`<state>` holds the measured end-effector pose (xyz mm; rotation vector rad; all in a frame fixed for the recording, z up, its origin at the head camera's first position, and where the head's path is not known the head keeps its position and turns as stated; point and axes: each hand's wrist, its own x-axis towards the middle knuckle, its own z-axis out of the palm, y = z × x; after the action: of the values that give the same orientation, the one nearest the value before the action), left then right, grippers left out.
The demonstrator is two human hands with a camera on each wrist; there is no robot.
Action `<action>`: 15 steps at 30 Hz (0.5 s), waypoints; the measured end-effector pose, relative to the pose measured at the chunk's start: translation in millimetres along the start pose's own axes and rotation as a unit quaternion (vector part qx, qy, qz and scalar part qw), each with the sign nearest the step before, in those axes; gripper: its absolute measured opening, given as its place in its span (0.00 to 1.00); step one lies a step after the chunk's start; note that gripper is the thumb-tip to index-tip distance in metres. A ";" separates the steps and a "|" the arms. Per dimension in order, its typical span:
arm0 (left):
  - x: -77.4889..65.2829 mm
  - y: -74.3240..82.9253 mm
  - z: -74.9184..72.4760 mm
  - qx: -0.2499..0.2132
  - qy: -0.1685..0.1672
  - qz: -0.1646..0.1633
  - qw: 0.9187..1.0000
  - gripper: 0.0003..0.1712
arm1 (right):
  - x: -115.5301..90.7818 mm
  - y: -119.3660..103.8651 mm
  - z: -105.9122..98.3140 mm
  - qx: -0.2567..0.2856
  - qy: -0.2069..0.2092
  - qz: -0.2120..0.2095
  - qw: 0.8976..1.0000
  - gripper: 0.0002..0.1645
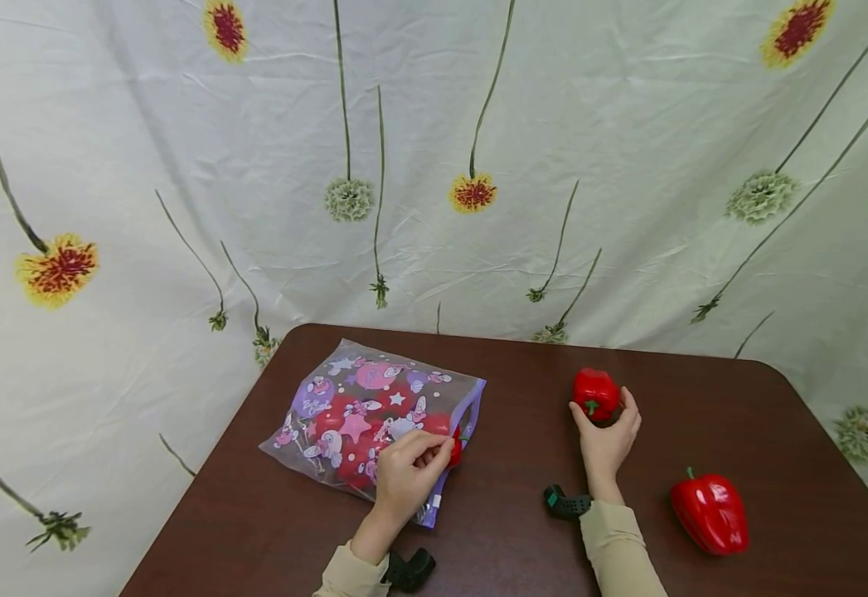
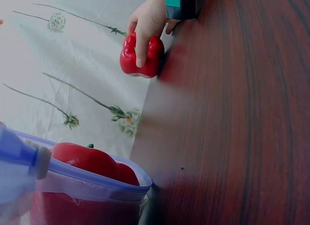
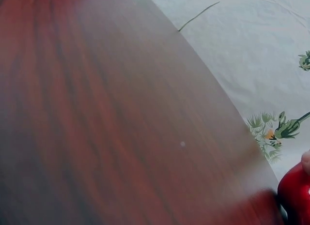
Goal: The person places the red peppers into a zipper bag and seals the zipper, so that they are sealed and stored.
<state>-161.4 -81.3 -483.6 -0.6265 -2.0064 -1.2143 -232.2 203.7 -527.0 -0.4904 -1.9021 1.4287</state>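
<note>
A clear zip bag printed with pink and purple stars and cartoon figures lies on the left of the table, with red bell peppers inside. My left hand pinches the purple-edged mouth of the bag. A bell pepper with a green stem shows at that mouth, which gapes in the left wrist view. At the back right of the table, my right hand grips another red bell pepper between thumb and fingers. In the right wrist view only part of this pepper shows, at the lower right corner.
A further red bell pepper lies on its side on the right of the dark brown wooden table. Behind the table's back edge hangs a white cloth printed with flowers. Black devices are strapped on both wrists.
</note>
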 end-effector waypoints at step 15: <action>-1.8 -3.3 0.2 0.009 -0.001 -0.001 1.000 0.06 | -10.2 -5.6 -5.5 0.055 -0.032 0.039 0.997 0.47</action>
<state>-162.6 -82.6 -486.9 -0.6154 -2.0184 -1.1955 -220.7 198.9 -524.0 -0.4755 -1.8600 1.6074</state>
